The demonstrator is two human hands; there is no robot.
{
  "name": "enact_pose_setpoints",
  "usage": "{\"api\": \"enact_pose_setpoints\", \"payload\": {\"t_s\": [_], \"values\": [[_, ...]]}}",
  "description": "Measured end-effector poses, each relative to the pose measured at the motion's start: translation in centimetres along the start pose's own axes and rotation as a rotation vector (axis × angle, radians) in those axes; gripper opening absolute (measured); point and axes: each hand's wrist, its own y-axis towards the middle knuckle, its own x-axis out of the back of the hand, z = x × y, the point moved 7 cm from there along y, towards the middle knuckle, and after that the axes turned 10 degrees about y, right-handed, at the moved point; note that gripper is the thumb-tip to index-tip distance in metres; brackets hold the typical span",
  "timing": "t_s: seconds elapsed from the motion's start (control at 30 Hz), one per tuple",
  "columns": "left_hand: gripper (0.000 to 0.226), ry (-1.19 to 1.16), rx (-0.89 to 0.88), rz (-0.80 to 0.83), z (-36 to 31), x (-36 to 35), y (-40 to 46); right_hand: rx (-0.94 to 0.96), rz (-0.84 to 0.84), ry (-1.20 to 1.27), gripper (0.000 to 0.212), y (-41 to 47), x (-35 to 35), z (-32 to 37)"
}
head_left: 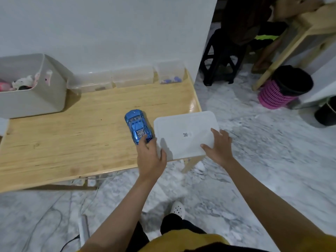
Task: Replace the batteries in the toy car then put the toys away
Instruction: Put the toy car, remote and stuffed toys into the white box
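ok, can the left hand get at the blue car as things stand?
Probably yes: the left hand already has fingertips on the near end of the blue car, and nothing lies between them. The white lid sits just to the right, under the right hand.

Two hands are in view: the left hand (150, 157) and the right hand (219, 147). One blue toy car (138, 128) lies at the left fingertips, one white plastic lid (185, 133) under the right fingers. Beyond the fingers stand three clear plastic containers (132, 77) and one grey storage bin (34, 99).
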Motion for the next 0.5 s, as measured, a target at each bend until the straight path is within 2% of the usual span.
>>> {"api": "enact_pose_setpoints", "payload": {"t_s": [0.1,0.23,0.4,0.5], "values": [[0.048,-0.049,0.019,0.113,-0.4,-1.7,-0.4,-0.053,0.022,0.053,0.085,0.4,-0.2,-0.3],[0.064,-0.025,0.062,0.249,-0.7,-3.6,-0.8,-0.081,0.038,0.089,0.088,0.4,-0.6,-0.7],[0.084,-0.123,0.152,0.295,-1.1,-4.1,-0.6,-0.108,0.034,0.124,0.092,0.1,-0.4,-1.1],[0.085,-0.134,0.112,0.266,-1.8,-3.6,-0.5,-0.105,-0.008,0.11,0.09,-0.2,0.8,-1.0]]}}
